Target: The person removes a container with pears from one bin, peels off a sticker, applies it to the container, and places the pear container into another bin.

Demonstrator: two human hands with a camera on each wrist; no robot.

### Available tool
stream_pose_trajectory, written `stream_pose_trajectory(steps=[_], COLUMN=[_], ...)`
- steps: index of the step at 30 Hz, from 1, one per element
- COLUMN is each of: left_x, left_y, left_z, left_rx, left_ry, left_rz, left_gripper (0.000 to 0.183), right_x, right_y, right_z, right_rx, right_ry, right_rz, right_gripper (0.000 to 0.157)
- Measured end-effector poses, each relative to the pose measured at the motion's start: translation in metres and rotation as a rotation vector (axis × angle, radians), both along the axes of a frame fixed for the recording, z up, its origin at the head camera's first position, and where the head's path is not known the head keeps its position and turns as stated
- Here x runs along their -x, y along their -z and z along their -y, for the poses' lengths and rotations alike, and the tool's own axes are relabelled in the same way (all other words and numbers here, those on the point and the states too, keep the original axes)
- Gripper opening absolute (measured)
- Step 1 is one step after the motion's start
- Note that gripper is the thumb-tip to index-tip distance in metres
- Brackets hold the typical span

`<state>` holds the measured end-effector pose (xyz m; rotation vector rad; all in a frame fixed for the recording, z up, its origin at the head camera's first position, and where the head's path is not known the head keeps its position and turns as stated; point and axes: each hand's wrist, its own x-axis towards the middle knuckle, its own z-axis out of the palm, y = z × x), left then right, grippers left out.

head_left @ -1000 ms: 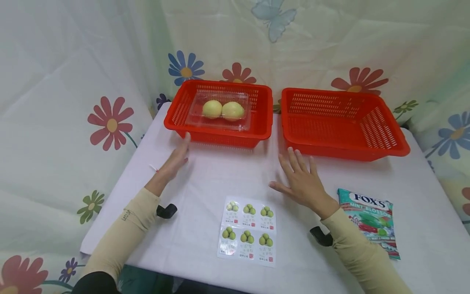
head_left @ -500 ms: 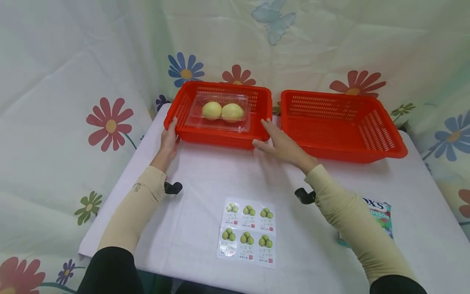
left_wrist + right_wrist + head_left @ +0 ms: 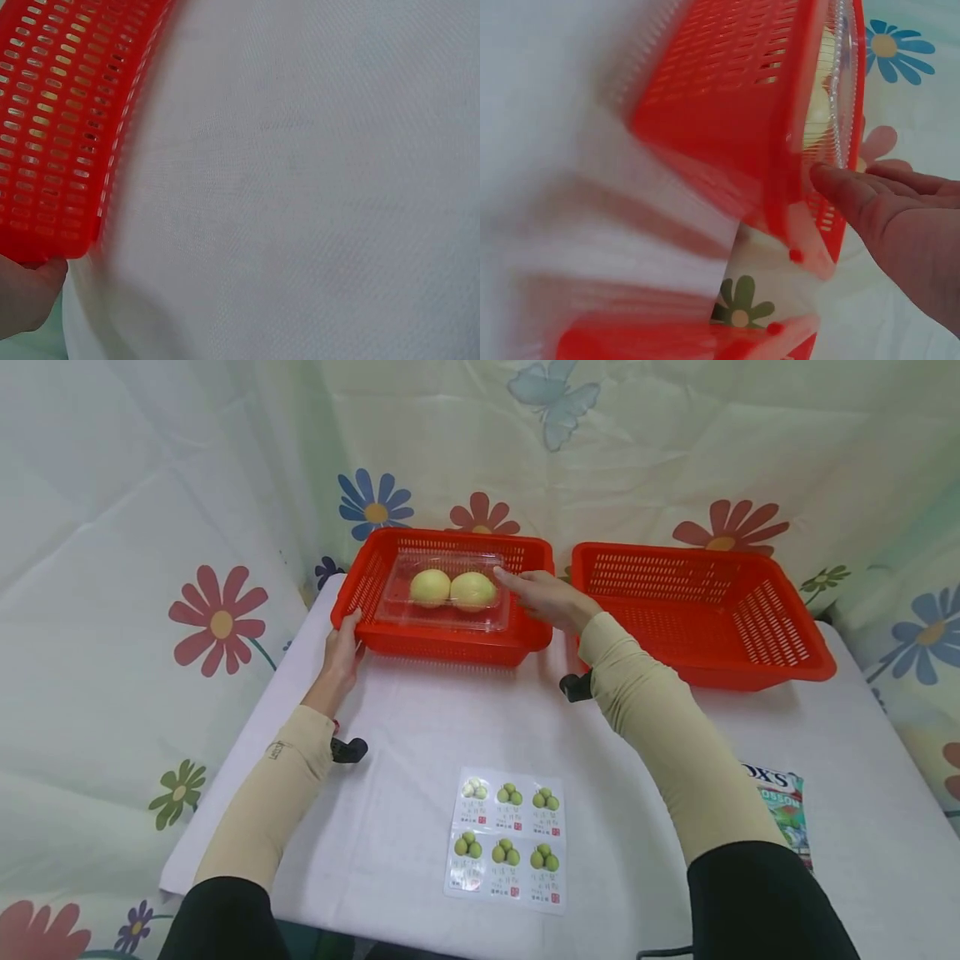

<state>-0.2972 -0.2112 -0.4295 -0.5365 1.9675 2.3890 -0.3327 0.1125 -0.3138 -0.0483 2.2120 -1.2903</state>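
Two pale yellow round fruits lie in a clear plastic clamshell box inside the left red basket. My left hand holds that basket by its front left corner; in the left wrist view, the thumb presses under the rim. My right hand is over the basket's right end, fingers extended at the box's right side. In the right wrist view, the thumb tip is just over the basket rim, close to the box. Whether it touches the box is hard to tell.
A second red basket stands to the right. On the white tablecloth lie a sheet of fruit stickers at the front and a green FOX'S candy bag, partly behind the right sleeve. Flowered curtain hangs behind.
My left hand has moved up from the table to the left basket's corner and grips it. My right hand has gone left and forward, from before the right basket to the box.
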Motion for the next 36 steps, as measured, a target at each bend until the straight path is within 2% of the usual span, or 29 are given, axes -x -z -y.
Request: stream_pose_trajectory(steps=[2, 7, 11, 17, 20, 22, 27, 32, 36], left_x=[0.0, -0.001, -0.001, 0.002, 0.003, 0.004, 0.005, 0.005, 0.005], left_y=[0.002, 0.005, 0.006, 0.007, 0.006, 0.005, 0.004, 0.004, 0.003], left_z=[0.001, 0.003, 0.005, 0.005, 0.007, 0.008, 0.01, 0.012, 0.012], left_rx=[0.017, 0.034, 0.025, 0.011, 0.0, -0.007, -0.006, 0.004, 0.011], left_ry=[0.007, 0.025, 0.018, 0.029, 0.026, 0.019, 0.018, 0.033, 0.041], left_rz=[-0.004, -0.019, -0.002, 0.014, 0.005, 0.0, 0.001, 0.014, 0.014], left_gripper=[0.055, 0.056, 0.057, 0.057, 0.056, 0.056, 0.055, 0.057, 0.056], right_x=[0.007, 0.018, 0.025, 0.032, 0.037, 0.04, 0.047, 0.051, 0.055], right_y=[-0.002, -0.004, 0.002, 0.016, 0.02, 0.022, 0.028, 0.039, 0.046], right_z=[0.006, 0.021, 0.032, 0.037, 0.038, 0.039, 0.041, 0.043, 0.043], right_rx=[0.026, 0.003, 0.04, 0.032, 0.072, 0.086, 0.111, 0.218, 0.331], right_ry=[0.045, 0.182, 0.267, 0.374, 0.43, 0.453, 0.447, 0.501, 0.583], right_rz=[0.05, 0.11, 0.197, 0.332, 0.395, 0.42, 0.455, 0.509, 0.57], right_gripper=[0.085, 0.076, 0.072, 0.081, 0.088, 0.091, 0.092, 0.078, 0.071])
